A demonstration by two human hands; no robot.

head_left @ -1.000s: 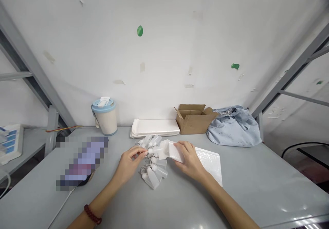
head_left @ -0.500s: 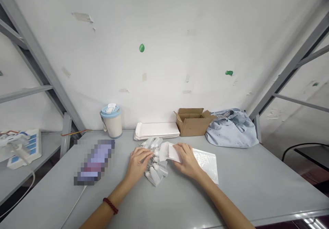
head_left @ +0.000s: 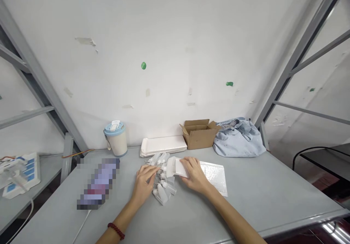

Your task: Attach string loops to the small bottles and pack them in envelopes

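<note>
My right hand [head_left: 194,174] grips a white bubble mailer [head_left: 214,176] near its mouth, thumb at the near side and fingers over the top. The mailer lies on the grey table with its flap spread toward the left and its shiny bubbled body reaching right beyond my wrist. Several small translucent plastic bottles [head_left: 162,192] lie in a loose heap between my hands, some partly under the flap. At the heap's left edge, my left hand [head_left: 144,184] has thumb and fingertips drawn together near the mailer's mouth; what they pinch is too small to make out.
Behind the heap lies a stack of white mailers [head_left: 164,144], beside an open cardboard box [head_left: 201,136] and a light-blue cloth bag [head_left: 239,140]. A lidded cup [head_left: 117,140] and a blurred-out phone [head_left: 98,184] with a cable stand left. A power strip [head_left: 23,174] sits far left.
The camera view has tilted and shifted slightly, moving the whole scene in the picture. My right hand keeps its grip on the bubble mailer; my left fingers stay close to its mouth.
</note>
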